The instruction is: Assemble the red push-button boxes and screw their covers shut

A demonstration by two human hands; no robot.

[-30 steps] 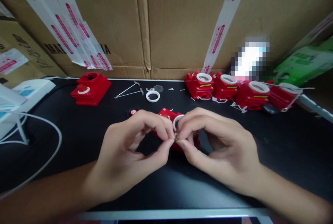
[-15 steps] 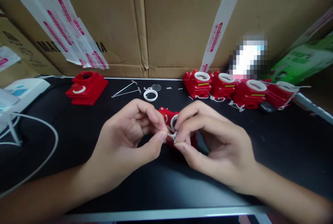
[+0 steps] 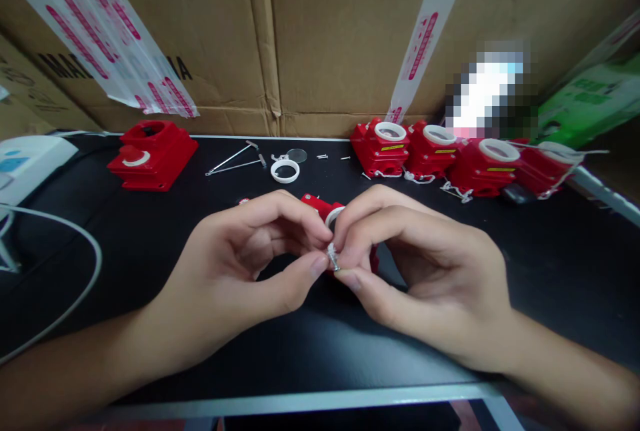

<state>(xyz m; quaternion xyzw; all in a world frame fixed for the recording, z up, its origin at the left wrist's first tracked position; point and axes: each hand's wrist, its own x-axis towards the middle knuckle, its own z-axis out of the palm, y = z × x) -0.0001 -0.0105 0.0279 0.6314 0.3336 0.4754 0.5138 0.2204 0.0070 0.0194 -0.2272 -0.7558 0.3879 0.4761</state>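
Since the earlier frames your two hands have stayed pressed together at the centre of the picture, while the whole scene has slid a little lower and left as your head moved; the small metal piece between your fingertips now stands more upright.

From the head view, your left hand (image 3: 245,264) curls in from the lower left, thumb and forefinger pinched shut on a small metal screw (image 3: 333,257). Your right hand (image 3: 425,271) comes in from the lower right and pinches the same screw from the other side, so the fingertips of both hands touch around it. Just behind your fingers, mostly hidden, lies a red housing (image 3: 320,205) with a white ring on top, resting on the black table (image 3: 150,244).

Above centre, well apart from your hands, a loose white ring (image 3: 285,171) lies beside a thin metal tool (image 3: 233,159). At the upper left sits another red box (image 3: 150,154). At the upper right a row of red units (image 3: 450,157) with white rings stands along the cardboard wall (image 3: 325,31). A white cable (image 3: 75,284) curves across the left edge.
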